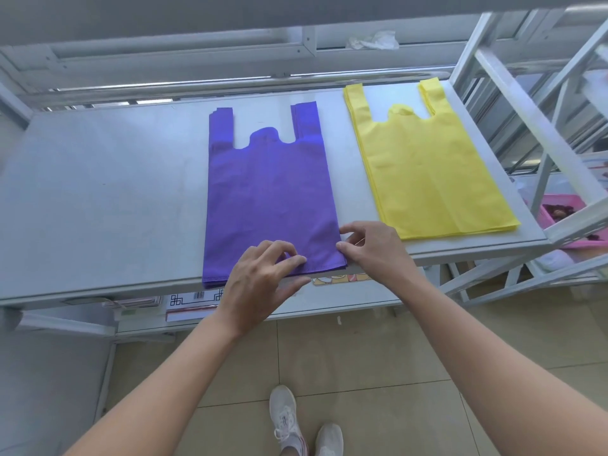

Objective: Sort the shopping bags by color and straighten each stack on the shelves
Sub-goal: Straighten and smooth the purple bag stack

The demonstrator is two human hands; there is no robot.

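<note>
We look down on a white shelf (115, 192) with two flat piles of bags on it. The purple stack (266, 192) lies at the middle of the shelf, handles toward 12 o'clock and hem at the front edge at 6 o'clock. The yellow stack (427, 172) lies at 3 o'clock of it, near but apart, turned the same way and slightly askew.

Our left hand (260, 281) is at the purple stack's hem, at its 6 o'clock. The fingers are curled on top of the fabric and the thumb runs along the shelf edge beneath, so the hand pinches the hem. Our right hand (375, 248) is at the stack's 4 o'clock corner. Its bent thumb and forefinger touch the right edge with a narrow gap between their tips; we cannot tell whether they grip the fabric or only press against it.

A lower shelf (345, 297) at 6 o'clock holds printed cards and papers. A pink tray (559, 199) shows at 3 o'clock behind the frame bars. A plastic scrap (375, 41) lies at 1 o'clock on a rail. Our white shoes (286, 419) stand on the tiled floor (378, 350).
</note>
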